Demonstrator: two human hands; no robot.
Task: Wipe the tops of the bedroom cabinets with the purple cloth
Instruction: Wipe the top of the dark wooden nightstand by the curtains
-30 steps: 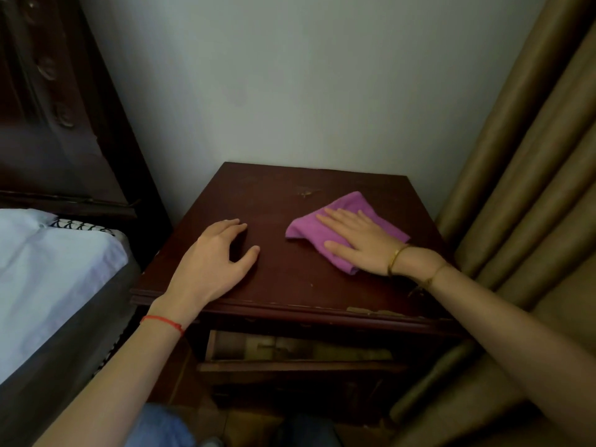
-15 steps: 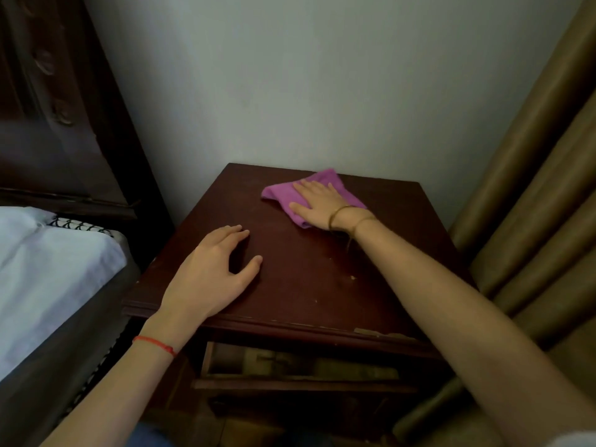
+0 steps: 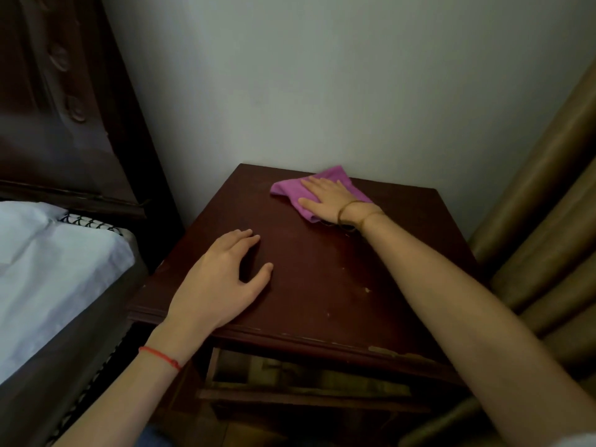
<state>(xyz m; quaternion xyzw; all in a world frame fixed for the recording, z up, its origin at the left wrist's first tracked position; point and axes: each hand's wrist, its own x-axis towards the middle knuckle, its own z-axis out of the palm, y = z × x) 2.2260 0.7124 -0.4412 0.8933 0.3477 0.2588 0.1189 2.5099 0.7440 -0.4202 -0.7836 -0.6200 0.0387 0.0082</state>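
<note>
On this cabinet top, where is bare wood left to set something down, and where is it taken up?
The cabinet top is bare in the middle and toward the front right, between the left hand and the right forearm. The back left corner, beside the purple cloth, is also free. The back edge by the wall is taken by the cloth under the right hand; the front left by the left hand.

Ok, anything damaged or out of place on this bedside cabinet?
Yes: the cabinet top has chipped finish along its front edge and pale nicks on the surface. The drawer below sits partly open.
</note>
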